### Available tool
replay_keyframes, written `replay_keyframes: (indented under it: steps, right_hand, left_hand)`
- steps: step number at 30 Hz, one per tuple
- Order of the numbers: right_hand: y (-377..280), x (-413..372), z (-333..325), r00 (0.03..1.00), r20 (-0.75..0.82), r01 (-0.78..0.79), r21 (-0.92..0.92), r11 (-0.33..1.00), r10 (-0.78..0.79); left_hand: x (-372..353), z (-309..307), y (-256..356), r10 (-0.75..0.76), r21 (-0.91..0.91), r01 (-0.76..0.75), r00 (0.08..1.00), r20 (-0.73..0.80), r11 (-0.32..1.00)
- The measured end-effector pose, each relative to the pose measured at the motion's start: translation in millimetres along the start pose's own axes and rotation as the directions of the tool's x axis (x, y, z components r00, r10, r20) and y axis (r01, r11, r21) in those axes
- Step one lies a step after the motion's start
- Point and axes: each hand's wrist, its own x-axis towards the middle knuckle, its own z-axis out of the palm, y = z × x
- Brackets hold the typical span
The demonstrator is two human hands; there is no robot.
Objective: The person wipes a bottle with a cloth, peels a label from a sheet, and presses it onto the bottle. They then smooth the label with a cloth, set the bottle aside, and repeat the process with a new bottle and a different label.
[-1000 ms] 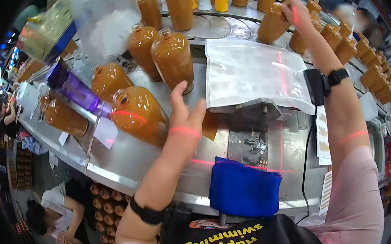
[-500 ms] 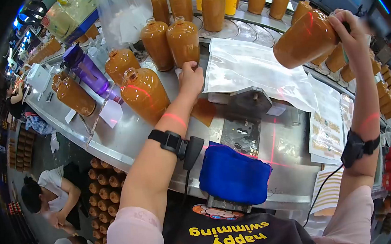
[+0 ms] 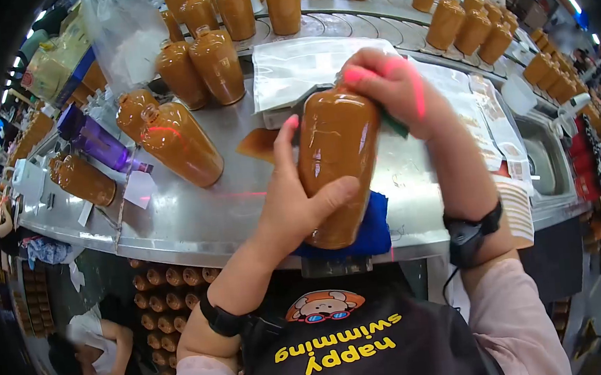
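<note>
A: Left hand point(image 3: 292, 213), what do we enter?
B: Spread around the lower body of one brown bottle point(image 3: 340, 148). We log the thumb across its front and one finger raised along its side; the remaining fingers are hidden.
A: Right hand point(image 3: 399, 89)?
B: Curled over the same bottle's neck, pinching it, as far as we see. The mouth and most fingertips are covered. Below that palm we note a dark green scrap point(image 3: 396, 125), mostly concealed, kind uncertain.
A: The bottle's position?
B: Between both hands, slightly tilted, neck away from us, above the blue cloth point(image 3: 377, 223). Whether its base touches the cloth, we cannot tell.
A: Beyond the hands?
B: White plastic sheeting point(image 3: 290, 67), partly blocked by the right hand and the bottle.
A: Left of the left hand?
B: On the metal counter point(image 3: 246, 217), a glossy brown bottle point(image 3: 181, 144), leaning in our view; farther off, a purple drinking bottle point(image 3: 96, 141), its lower end beside a white paper piece point(image 3: 140, 189).
A: Right of the right hand?
B: Printed sheets point(image 3: 484, 118), cut across by our forearm, then a sink point(image 3: 549, 158). Past those, we list brown bottles point(image 3: 474, 31), overlapping, the rearmost too blurred to count.
</note>
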Motion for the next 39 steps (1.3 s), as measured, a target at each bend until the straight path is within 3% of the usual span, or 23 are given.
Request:
replay_keyframes:
  steps: [1, 2, 3, 6, 7, 14, 17, 20, 21, 25, 28, 29, 33, 35, 36, 38, 39]
  right_hand:
    - [12.8, -9.1, 17.2, 0.996, -0.077, -0.040, 0.034, 0.999, 0.042]
    - [21.9, -20.5, 28.6, 0.988, -0.073, -0.116, 0.209, 0.971, 0.133]
    - [31.1, -30.8, 38.2, 0.986, -0.069, -0.129, 0.263, 0.956, 0.152]
    - [31.0, -52.1, 55.8, 0.963, -0.023, -0.237, 0.398, 0.886, 0.268]
    - [40.6, -49.5, 60.6, 0.975, -0.093, -0.150, 0.384, 0.911, 0.199]
    - [42.7, -48.9, 62.6, 0.972, -0.125, -0.133, 0.410, 0.903, 0.200]
    - [47.7, -47.1, 57.9, 0.983, -0.138, -0.080, 0.259, 0.962, 0.119]
    - [41.4, -52.4, 50.3, 0.972, -0.050, -0.201, 0.317, 0.927, 0.228]
    - [44.0, -51.3, 52.4, 0.972, -0.065, -0.188, 0.357, 0.915, 0.225]
    - [64.7, -35.3, 58.7, 0.980, -0.181, -0.035, 0.237, 0.971, 0.080]
    - [61.7, -35.0, 55.6, 0.980, -0.183, -0.044, 0.175, 0.984, 0.076]
    - [64.5, -36.3, 54.5, 0.977, -0.210, -0.018, 0.119, 0.993, 0.043]
    - [56.9, -47.8, 27.8, 0.983, -0.167, 0.053, -0.118, 0.992, -0.072]
    - [49.6, -42.0, 8.0, 0.968, -0.162, 0.139, -0.282, 0.949, -0.190]
    - [47.5, -36.5, 2.2, 0.952, -0.211, 0.158, -0.279, 0.947, -0.221]
    - [34.2, -20.2, -11.7, 0.974, -0.187, 0.090, -0.196, 0.976, -0.127]
    - [30.8, -8.8, -17.2, 0.977, -0.143, 0.118, -0.256, 0.959, -0.159]
  left_hand:
    - [-4.0, -0.5, -3.5, -0.119, -0.159, 0.118, 0.993, 0.002, 0.980]
    - [-6.1, -1.4, -4.9, -0.236, -0.309, 0.231, 0.971, 0.021, 0.922]
    - [-6.9, -2.2, -3.9, -0.275, -0.449, 0.271, 0.960, 0.059, 0.851]
    - [-6.3, -5.9, 5.9, -0.355, -0.499, 0.365, 0.927, 0.120, 0.786]
    - [-6.7, -5.2, -1.3, -0.347, -0.466, 0.349, 0.933, 0.094, 0.813]
    - [-5.1, -1.5, -2.9, -0.358, -0.443, 0.346, 0.932, 0.059, 0.827]
    - [-1.6, 0.0, -5.2, -0.313, -0.346, 0.300, 0.949, 0.019, 0.889]
    - [0.1, 1.9, -11.6, -0.258, -0.255, 0.246, 0.966, -0.012, 0.935]
    - [3.0, 2.0, -12.2, -0.271, -0.269, 0.260, 0.963, -0.005, 0.927]
    - [9.3, 0.4, -11.6, -0.309, -0.303, 0.295, 0.951, 0.003, 0.906]
    - [8.9, -0.7, -12.7, -0.232, -0.092, 0.228, 0.972, -0.032, 0.969]
    - [8.4, -5.7, -21.2, -0.167, 0.099, 0.171, 0.985, -0.051, 0.980]
    - [22.9, -41.9, -30.9, -0.127, 0.132, 0.150, 0.977, -0.172, 0.980]
    - [38.9, -52.3, -43.0, -0.375, -0.181, 0.333, 0.868, -0.325, 0.926]
    - [47.8, -56.6, -50.1, -0.502, -0.347, 0.386, 0.786, -0.361, 0.855]
    - [65.0, -64.4, -59.2, -0.584, -0.460, 0.422, 0.755, -0.299, 0.781]
    - [74.4, -68.9, -61.4, -0.636, -0.482, 0.474, 0.729, -0.255, 0.737]
